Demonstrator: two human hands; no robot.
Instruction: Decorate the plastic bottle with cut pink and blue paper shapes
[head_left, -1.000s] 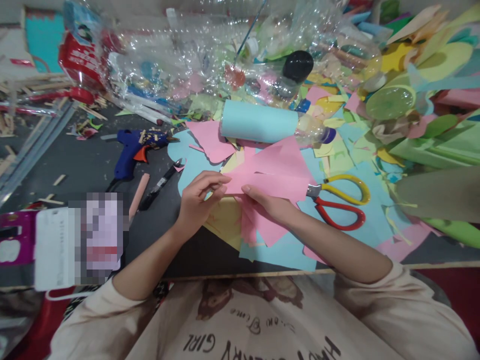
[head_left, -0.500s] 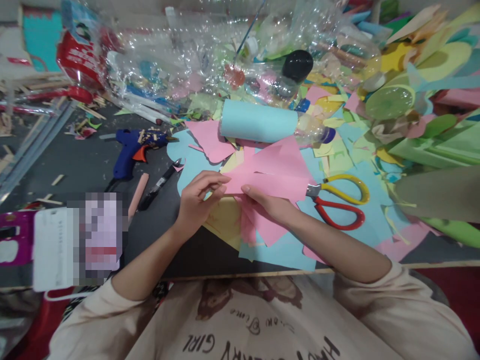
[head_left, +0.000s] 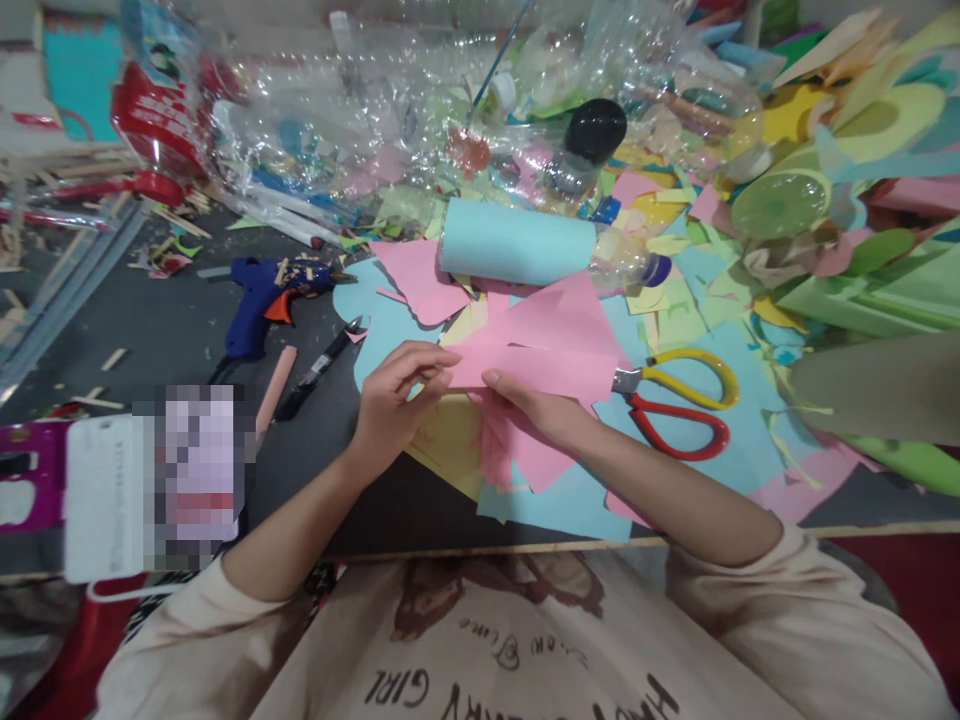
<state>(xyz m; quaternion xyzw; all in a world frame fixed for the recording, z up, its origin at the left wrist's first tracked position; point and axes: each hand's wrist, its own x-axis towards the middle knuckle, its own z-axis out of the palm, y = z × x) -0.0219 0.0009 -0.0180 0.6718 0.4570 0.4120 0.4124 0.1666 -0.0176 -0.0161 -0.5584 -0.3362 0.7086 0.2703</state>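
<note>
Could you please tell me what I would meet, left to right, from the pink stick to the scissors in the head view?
Pink stick, black pen, left hand, right hand with its thumb on pink paper, scissors.

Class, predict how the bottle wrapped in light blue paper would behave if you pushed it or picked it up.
The wrapped bottle would probably roll if pushed, being round and lying on its side. It is likely light for its size, as its uncovered end looks like clear plastic. The thin-looking blue paper might crease if squeezed.
</note>
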